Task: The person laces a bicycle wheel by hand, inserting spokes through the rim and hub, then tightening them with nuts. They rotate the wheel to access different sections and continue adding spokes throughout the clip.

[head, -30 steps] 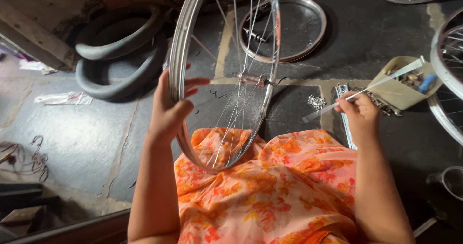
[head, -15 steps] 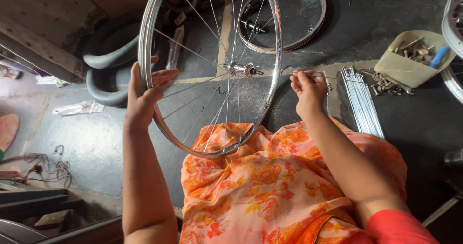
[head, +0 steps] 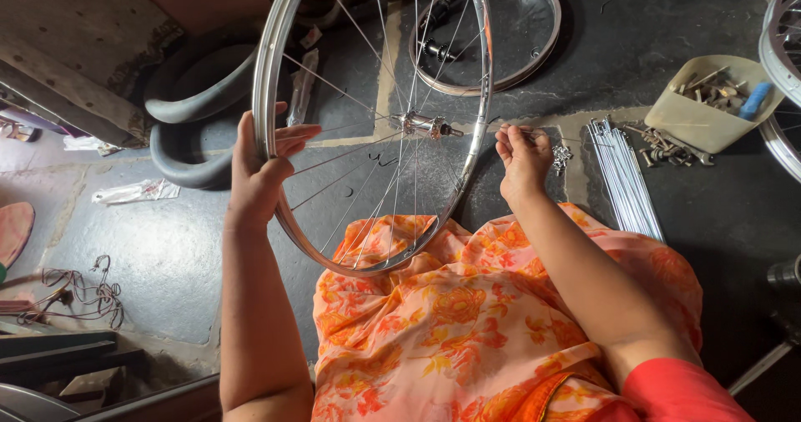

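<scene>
A silver bicycle wheel rim [head: 471, 151] with thin spokes and a metal hub [head: 421, 125] stands upright on my lap, over orange flowered cloth [head: 450, 322]. My left hand [head: 260, 167] grips the rim's left side, thumb outside and fingers through the spokes. My right hand [head: 523, 159] is to the right of the rim at hub height. Its fingers pinch a thin spoke that points left toward the rim.
A bundle of loose spokes [head: 622, 176] lies on the dark floor to the right, beside a beige tub [head: 705, 105] of small parts. Another rim [head: 509, 30] lies flat behind the wheel. Black tyres [head: 192, 109] are stacked at the left. More wheels [head: 780, 63] show at the right edge.
My right hand came in from the tub side toward the rim, holding a thin spoke. The wheel has shifted slightly while my left hand keeps its grip.
</scene>
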A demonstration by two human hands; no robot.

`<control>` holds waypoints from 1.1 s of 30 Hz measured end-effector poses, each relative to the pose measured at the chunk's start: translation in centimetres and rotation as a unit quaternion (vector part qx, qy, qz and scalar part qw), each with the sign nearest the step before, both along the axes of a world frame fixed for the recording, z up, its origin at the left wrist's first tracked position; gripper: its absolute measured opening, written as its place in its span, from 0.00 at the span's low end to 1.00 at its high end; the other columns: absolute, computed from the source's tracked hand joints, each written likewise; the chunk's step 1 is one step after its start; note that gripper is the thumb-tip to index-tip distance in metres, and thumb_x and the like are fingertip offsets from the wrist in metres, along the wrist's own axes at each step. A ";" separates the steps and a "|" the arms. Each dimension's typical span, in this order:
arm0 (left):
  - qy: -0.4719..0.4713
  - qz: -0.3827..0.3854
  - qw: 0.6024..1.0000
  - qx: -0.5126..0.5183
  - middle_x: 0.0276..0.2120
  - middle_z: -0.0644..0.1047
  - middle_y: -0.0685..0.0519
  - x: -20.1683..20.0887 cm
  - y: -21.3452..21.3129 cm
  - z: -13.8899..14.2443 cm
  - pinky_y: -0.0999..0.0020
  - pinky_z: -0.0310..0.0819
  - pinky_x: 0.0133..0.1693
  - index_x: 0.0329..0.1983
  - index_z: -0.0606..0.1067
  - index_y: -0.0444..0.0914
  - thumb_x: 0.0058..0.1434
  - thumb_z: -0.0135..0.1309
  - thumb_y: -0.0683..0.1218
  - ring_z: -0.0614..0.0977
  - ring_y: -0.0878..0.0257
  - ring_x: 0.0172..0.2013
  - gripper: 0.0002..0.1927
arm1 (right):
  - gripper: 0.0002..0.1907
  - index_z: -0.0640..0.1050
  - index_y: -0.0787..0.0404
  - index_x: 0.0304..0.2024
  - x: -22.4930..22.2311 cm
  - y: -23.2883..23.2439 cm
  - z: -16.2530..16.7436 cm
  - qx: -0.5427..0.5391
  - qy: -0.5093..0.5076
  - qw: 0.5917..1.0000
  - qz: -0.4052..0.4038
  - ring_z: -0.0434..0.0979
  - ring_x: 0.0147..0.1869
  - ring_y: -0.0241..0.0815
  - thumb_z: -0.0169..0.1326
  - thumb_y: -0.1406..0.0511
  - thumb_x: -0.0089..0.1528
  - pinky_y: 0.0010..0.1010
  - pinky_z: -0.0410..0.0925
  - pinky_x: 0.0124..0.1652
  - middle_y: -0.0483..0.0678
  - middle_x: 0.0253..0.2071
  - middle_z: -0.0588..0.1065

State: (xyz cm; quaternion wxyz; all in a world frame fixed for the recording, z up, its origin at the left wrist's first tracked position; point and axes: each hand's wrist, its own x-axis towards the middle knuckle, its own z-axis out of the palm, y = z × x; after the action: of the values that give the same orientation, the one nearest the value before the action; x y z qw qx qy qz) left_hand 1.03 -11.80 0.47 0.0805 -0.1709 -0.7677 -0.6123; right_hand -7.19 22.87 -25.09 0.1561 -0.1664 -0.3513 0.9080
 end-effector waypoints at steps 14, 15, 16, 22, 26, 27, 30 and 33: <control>0.009 0.004 1.000 -0.004 0.53 0.81 0.43 1.2 1.8 -0.1 0.58 0.69 0.65 0.69 0.61 0.35 0.44 0.41 0.35 0.80 0.52 0.61 0.42 | 0.04 0.76 0.61 0.39 -0.3 -2.4 2.3 -0.065 0.000 0.995 0.080 0.78 0.39 0.36 0.58 0.68 0.65 0.27 0.73 0.40 0.47 0.38 0.80; 0.008 0.008 1.000 -0.006 0.54 0.81 0.43 1.4 2.0 -0.2 0.57 0.68 0.66 0.68 0.61 0.35 0.43 0.41 0.34 0.80 0.52 0.62 0.42 | 0.03 0.76 0.60 0.39 -0.5 -2.7 2.5 -0.076 -0.012 0.993 0.092 0.77 0.38 0.35 0.58 0.68 0.65 0.27 0.72 0.41 0.46 0.38 0.79; 0.006 0.013 1.000 -0.008 0.54 0.81 0.43 1.6 2.3 -0.5 0.56 0.67 0.67 0.68 0.61 0.35 0.43 0.41 0.34 0.80 0.52 0.62 0.42 | 0.03 0.76 0.59 0.39 -0.8 -2.9 2.5 -0.088 -0.024 0.990 0.104 0.75 0.37 0.34 0.57 0.67 0.65 0.27 0.71 0.41 0.45 0.38 0.79; 0.049 0.013 0.999 -0.010 0.56 0.80 0.42 3.4 3.1 -3.1 0.54 0.64 0.70 0.68 0.60 0.35 0.44 0.39 0.33 0.78 0.51 0.64 0.41 | 0.03 0.76 0.61 0.40 -2.7 -2.3 3.3 -0.059 -0.002 0.992 0.108 0.74 0.37 0.36 0.57 0.69 0.65 0.29 0.68 0.40 0.46 0.36 0.76; 0.077 0.016 0.997 0.002 0.58 0.78 0.42 4.7 3.4 -6.4 0.55 0.63 0.70 0.69 0.59 0.36 0.45 0.39 0.32 0.77 0.51 0.64 0.41 | 0.06 0.73 0.55 0.38 -3.4 -3.4 4.1 -0.025 -0.013 0.991 0.128 0.75 0.38 0.37 0.57 0.70 0.61 0.29 0.67 0.40 0.45 0.36 0.78; 0.097 0.015 0.995 0.009 0.58 0.78 0.42 5.2 3.6 -7.4 0.56 0.64 0.69 0.69 0.58 0.37 0.46 0.39 0.32 0.78 0.52 0.64 0.41 | 0.07 0.73 0.55 0.38 -3.5 -3.7 4.3 -0.019 -0.009 0.991 0.136 0.75 0.37 0.40 0.58 0.70 0.62 0.30 0.66 0.40 0.46 0.35 0.77; 0.109 0.035 0.993 0.038 0.60 0.78 0.41 6.6 4.6 -10.8 0.58 0.64 0.58 0.68 0.57 0.37 0.49 0.41 0.31 0.78 0.55 0.55 0.39 | 0.09 0.73 0.54 0.39 -3.9 -4.0 4.8 -0.007 0.009 0.990 0.142 0.75 0.39 0.39 0.60 0.71 0.61 0.33 0.68 0.42 0.43 0.36 0.76; 0.104 0.066 0.990 0.065 0.61 0.77 0.39 8.5 6.3 -14.2 0.57 0.63 0.50 0.66 0.60 0.37 0.53 0.44 0.31 0.76 0.55 0.49 0.34 | 0.11 0.73 0.54 0.41 -3.7 -3.5 5.3 0.016 0.032 0.986 0.160 0.75 0.42 0.36 0.61 0.71 0.61 0.34 0.70 0.45 0.41 0.40 0.76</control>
State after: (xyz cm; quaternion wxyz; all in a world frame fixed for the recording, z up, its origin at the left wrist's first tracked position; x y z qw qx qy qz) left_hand 9.53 -5.52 -13.77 0.2110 -0.1771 -0.7233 -0.6333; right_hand -10.88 19.34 -19.81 0.0227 -0.0760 -0.3824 0.9206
